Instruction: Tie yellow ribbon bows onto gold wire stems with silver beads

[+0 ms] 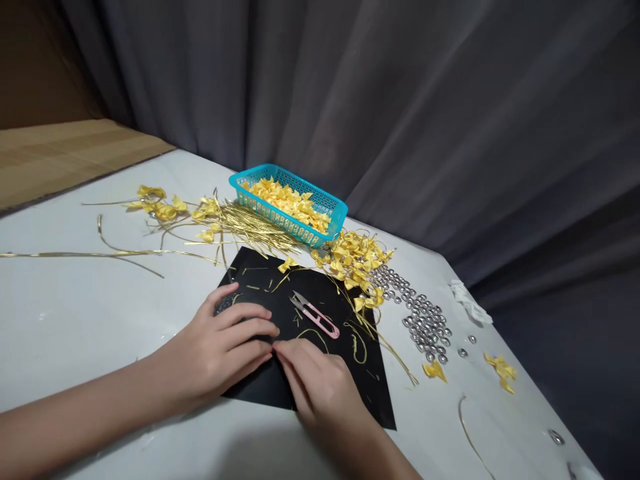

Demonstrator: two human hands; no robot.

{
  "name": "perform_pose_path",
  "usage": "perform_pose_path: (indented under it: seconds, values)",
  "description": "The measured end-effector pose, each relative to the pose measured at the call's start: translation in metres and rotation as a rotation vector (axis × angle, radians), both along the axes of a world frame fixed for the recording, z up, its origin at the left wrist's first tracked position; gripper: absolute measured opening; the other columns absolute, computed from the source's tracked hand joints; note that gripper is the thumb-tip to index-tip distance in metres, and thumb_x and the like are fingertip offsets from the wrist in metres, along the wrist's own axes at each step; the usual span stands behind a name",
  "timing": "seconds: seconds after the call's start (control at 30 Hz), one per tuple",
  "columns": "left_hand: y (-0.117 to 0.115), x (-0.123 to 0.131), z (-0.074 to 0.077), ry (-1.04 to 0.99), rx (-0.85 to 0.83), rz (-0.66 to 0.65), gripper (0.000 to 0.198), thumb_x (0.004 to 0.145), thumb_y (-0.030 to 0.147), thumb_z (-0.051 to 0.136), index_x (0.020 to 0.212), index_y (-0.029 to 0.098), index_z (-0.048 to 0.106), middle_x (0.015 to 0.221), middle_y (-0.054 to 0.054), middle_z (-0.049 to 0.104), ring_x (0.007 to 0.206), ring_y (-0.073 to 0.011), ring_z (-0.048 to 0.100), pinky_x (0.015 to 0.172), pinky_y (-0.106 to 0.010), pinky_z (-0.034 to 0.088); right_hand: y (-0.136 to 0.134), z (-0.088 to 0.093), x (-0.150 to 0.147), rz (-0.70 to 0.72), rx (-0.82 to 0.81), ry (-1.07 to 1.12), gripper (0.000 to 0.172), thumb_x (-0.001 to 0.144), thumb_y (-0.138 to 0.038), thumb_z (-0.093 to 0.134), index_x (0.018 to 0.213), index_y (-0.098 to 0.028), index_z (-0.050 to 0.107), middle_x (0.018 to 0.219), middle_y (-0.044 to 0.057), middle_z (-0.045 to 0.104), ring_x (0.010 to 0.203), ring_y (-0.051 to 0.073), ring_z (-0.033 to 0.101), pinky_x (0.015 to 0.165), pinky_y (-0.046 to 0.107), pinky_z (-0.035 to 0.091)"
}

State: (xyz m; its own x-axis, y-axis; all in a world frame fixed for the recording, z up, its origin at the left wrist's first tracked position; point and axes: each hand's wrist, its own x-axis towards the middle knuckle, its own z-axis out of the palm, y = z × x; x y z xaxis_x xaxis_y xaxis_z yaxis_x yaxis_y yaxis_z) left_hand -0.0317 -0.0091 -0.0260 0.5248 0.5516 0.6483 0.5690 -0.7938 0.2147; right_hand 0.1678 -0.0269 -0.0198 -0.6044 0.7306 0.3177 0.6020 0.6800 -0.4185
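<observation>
My left hand (215,347) rests on a black sheet (373,397) with its fingers stretched and spread. The fingers of my right hand (323,383) are pressed together on the sheet, close to the left fingertips; whatever is between them is hidden. Beyond my right hand lies a pair of pink-handled thread snips (327,325), blades pointing away to the left. Short gold cord clippings (359,347) are scattered around the snips. A single yellow ribbon bow (287,265) sits at the sheet's far edge. Small dark items (223,305) show partly behind my left fingers.
A blue plastic basket (341,212) holds many yellow bows. Gold cords (257,228) lie in front of it. More bows on cords (357,257) are heaped right of the basket, beside silver oval pieces (427,323). White crumpled tissue (470,303) lies near the table's right edge.
</observation>
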Motion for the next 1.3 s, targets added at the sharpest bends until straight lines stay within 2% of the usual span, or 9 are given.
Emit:
perform_pose_path:
  seconds: [0.1, 0.23, 0.3, 0.4, 0.53, 0.77, 0.93, 1.1, 1.3]
  values:
    - [0.013, 0.001, 0.006, -0.006, -0.048, 0.034, 0.019, 0.090, 0.016, 0.050, 0.082, 0.025, 0.066, 0.090, 0.001, 0.076, 0.096, -0.0195, 0.063, 0.107, -0.044, 0.022, 0.006, 0.002, 0.007, -0.058, 0.087, -0.025, 0.030, 0.093, -0.008, 0.034, 0.105, -0.010, 0.061, 0.087, 0.011, 0.069, 0.076, 0.017, 0.067, 0.059, 0.023, 0.050]
    - [0.051, 0.006, 0.014, -0.076, -0.379, 0.180, 0.022, 0.090, 0.034, 0.048, 0.087, 0.021, 0.065, 0.093, -0.007, 0.071, 0.091, -0.0262, 0.058, 0.087, -0.043, 0.038, 0.012, 0.003, 0.012, -0.323, 0.129, 0.231, 0.017, 0.092, -0.013, 0.041, 0.094, -0.016, 0.058, 0.080, 0.006, 0.066, 0.068, 0.014, 0.064, 0.059, 0.022, 0.049]
    - [0.074, 0.013, 0.013, -0.115, -0.435, 0.227, 0.027, 0.090, 0.035, 0.043, 0.090, 0.017, 0.064, 0.092, -0.012, 0.068, 0.090, -0.0288, 0.057, 0.083, -0.044, 0.041, 0.012, 0.003, 0.012, -0.426, 0.127, 0.338, 0.013, 0.091, -0.015, 0.043, 0.092, -0.018, 0.056, 0.076, 0.004, 0.064, 0.061, 0.012, 0.061, 0.053, 0.021, 0.047]
    - [0.101, 0.026, 0.005, -0.174, -0.495, 0.251, 0.023, 0.082, 0.035, 0.052, 0.082, 0.017, 0.065, 0.090, -0.013, 0.066, 0.095, -0.0323, 0.055, 0.087, -0.047, 0.039, 0.010, 0.001, 0.010, -0.471, 0.127, 0.399, 0.012, 0.091, -0.016, 0.043, 0.091, -0.018, 0.055, 0.073, 0.003, 0.063, 0.058, 0.012, 0.059, 0.049, 0.021, 0.044]
    - [0.113, 0.037, -0.001, -0.288, -0.630, 0.210, 0.015, 0.072, 0.034, 0.059, 0.068, 0.020, 0.064, 0.080, -0.008, 0.064, 0.085, -0.0272, 0.058, 0.084, -0.039, 0.042, 0.007, -0.001, 0.007, -0.467, 0.158, 0.441, 0.012, 0.090, -0.014, 0.044, 0.091, -0.018, 0.055, 0.072, 0.003, 0.063, 0.055, 0.010, 0.058, 0.047, 0.019, 0.043]
    - [0.061, 0.041, 0.008, -0.513, -1.078, 0.069, 0.022, 0.069, 0.037, 0.066, 0.075, 0.017, 0.058, 0.070, -0.002, 0.064, 0.063, -0.0158, 0.059, 0.059, -0.027, 0.046, 0.003, 0.000, 0.005, -0.483, 0.256, 0.516, 0.012, 0.088, -0.012, 0.047, 0.092, -0.018, 0.056, 0.075, 0.001, 0.060, 0.064, 0.010, 0.060, 0.053, 0.018, 0.046]
    - [0.016, 0.041, 0.011, -0.746, -1.490, -0.091, 0.044, 0.071, 0.026, 0.072, 0.109, 0.023, 0.051, 0.074, 0.005, 0.062, 0.063, -0.0078, 0.058, 0.054, -0.016, 0.043, 0.001, 0.000, -0.002, -0.583, 0.106, 0.468, 0.011, 0.092, -0.018, 0.041, 0.090, -0.019, 0.052, 0.087, 0.006, 0.062, 0.076, 0.014, 0.063, 0.055, 0.022, 0.047]
    - [0.004, 0.044, 0.008, -0.938, -1.500, -0.179, 0.037, 0.069, 0.016, 0.075, 0.095, 0.023, 0.049, 0.086, 0.006, 0.059, 0.065, -0.0048, 0.059, 0.052, -0.012, 0.045, 0.003, -0.002, -0.014, -0.710, -0.009, 0.344, 0.012, 0.094, -0.023, 0.033, 0.092, -0.021, 0.044, 0.053, -0.005, 0.053, 0.043, 0.013, 0.055, 0.043, 0.021, 0.038]
    - [-0.007, 0.050, 0.005, -1.010, -1.455, -0.148, 0.035, 0.068, 0.016, 0.075, 0.083, 0.021, 0.043, 0.082, 0.009, 0.053, 0.057, -0.0017, 0.057, 0.048, -0.010, 0.045, 0.007, -0.001, -0.023, -0.692, 0.146, 0.266, 0.010, 0.092, -0.022, 0.037, 0.091, -0.020, 0.046, 0.061, -0.001, 0.059, 0.040, 0.012, 0.056, 0.035, 0.019, 0.032]
